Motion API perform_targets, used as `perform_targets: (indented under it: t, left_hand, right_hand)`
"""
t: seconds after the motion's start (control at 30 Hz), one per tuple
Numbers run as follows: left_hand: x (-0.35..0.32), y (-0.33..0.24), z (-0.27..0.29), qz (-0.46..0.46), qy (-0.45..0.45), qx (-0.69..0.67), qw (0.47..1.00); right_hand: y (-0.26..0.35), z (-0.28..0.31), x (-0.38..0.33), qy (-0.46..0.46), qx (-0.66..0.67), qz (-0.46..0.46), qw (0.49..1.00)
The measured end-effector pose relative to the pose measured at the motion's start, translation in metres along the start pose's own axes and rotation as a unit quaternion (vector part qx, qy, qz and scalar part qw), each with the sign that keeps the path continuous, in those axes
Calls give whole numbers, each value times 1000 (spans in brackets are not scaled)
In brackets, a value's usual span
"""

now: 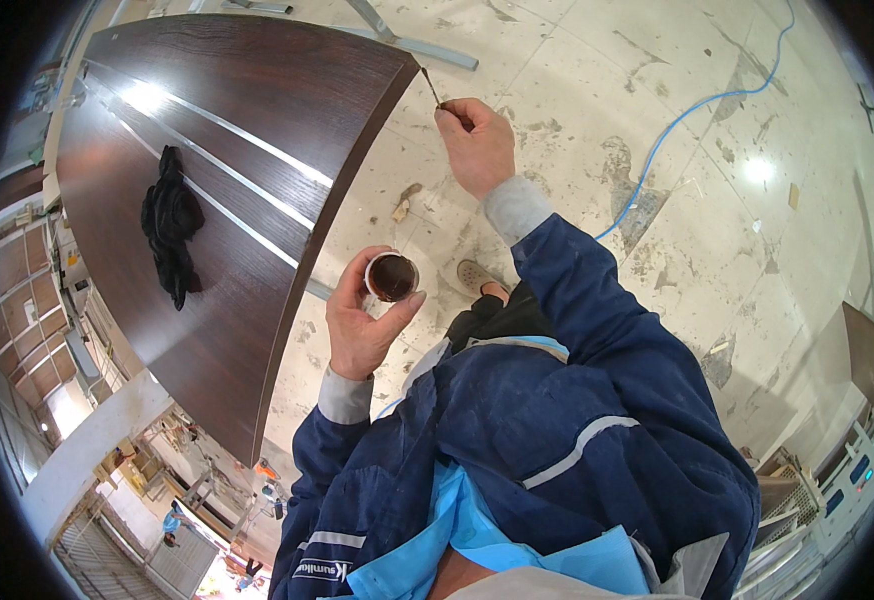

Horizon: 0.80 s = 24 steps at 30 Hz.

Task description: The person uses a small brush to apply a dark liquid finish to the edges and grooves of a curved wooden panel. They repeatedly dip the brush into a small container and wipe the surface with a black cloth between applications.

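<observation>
My left hand (359, 325) is closed round a small round cup (393, 277) with dark brown liquid in it, held just off the edge of a large dark brown wood-grain panel (247, 90). Between the fingertips of my right hand (479, 145) is a thin brush (432, 88), pinched near its lower end. The brush's dark tip is at the panel's far right corner; whether it touches the edge I cannot tell. Three pale metallic strips (242, 150) run along the panel's face. On the panel lies a crumpled black cloth (171, 228).
A blue hose (665, 140) curves over the stained, pale tiled floor (557, 90) at the right. Metal bars (435, 50) stick out beyond the panel's far end. A brown board (865, 350) leans at the far right. Other people (172, 522) are small in the lower left background.
</observation>
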<state>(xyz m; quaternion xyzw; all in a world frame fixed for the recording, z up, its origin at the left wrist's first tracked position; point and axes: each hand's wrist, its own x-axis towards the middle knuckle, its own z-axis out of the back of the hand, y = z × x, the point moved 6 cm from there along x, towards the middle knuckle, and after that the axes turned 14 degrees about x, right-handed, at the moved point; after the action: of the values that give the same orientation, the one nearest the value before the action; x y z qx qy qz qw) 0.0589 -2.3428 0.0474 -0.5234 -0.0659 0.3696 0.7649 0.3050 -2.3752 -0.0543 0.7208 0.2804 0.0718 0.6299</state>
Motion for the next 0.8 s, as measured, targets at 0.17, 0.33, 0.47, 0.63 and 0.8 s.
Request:
perform_targets:
  t: [0.17, 0.33, 0.47, 0.63, 0.8]
  left_hand:
    - [-3, 2, 1, -1, -2, 15, 1000]
    - [-7, 7, 3, 1, -3, 2, 1000]
    - [-9, 9, 3, -7, -6, -7, 1000]
    - [-15, 10, 5, -9, -10, -7, 1000]
    - [-21, 16, 8, -10, -14, -13, 1000]
  right_hand:
    - [-2, 1, 1, -7, -6, 33, 999]
    - [13, 5, 1, -35, 66, 87, 993]
    - [30, 1, -6, 10, -4, 132, 991]
    - [42, 3, -13, 22, 8, 151, 988]
    - [46, 2, -15, 58, -68, 131, 987]
